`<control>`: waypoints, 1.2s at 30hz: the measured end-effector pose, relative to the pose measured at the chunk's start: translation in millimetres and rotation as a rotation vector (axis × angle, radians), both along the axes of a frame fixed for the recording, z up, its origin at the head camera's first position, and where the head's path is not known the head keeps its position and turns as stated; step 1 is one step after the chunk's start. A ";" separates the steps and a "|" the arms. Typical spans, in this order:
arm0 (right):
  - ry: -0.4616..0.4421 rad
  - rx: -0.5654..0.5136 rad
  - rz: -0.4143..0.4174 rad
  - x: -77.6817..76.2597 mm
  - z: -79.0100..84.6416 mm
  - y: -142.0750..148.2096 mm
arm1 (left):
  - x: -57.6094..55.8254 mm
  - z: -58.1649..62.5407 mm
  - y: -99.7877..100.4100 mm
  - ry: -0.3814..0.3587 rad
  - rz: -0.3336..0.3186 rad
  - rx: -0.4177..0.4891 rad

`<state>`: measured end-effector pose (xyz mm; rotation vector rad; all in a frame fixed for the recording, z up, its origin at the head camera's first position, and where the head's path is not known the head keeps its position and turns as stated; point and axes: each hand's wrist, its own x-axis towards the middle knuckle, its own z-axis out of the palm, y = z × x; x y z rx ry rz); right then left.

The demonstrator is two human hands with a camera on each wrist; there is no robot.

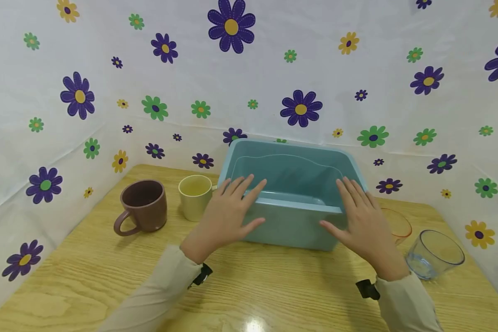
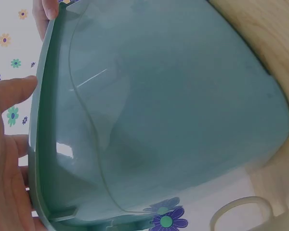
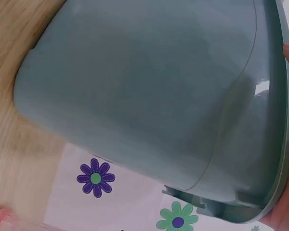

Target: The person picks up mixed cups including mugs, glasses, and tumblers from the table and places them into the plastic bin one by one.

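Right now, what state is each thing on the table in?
Blue tub: upright, nothing visible inside.
Brown mug: upright.
Yellow cup: upright.
Orange glass bowl: upright, partly hidden.
Clear glass: upright, tilted in view.
Left hand: open on tub rim.
Right hand: open on tub rim.

Tub: light blue plastic, box shape with round corners, thick rim all round. Open top faces up. Stands flat on wood table, near back, close to flower wall. Faint wavy line runs round inside wall. Looks see-through a little in wrist views. Sits between mugs on left and glasses on right. Near rim has hand on each end, fingers flat over edge.
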<state>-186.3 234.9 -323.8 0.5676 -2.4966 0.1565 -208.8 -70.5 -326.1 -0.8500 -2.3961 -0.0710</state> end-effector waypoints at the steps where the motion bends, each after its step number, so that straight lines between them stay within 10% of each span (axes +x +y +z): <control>1: 0.001 -0.004 -0.001 0.5 -0.6 0.8 | 0.3 -1.2 0.2 0.014 -0.003 0.005; 36: 0.199 -0.004 0.128 -1.2 -15.5 5.4 | -4.2 -10.5 5.6 0.143 -0.004 0.009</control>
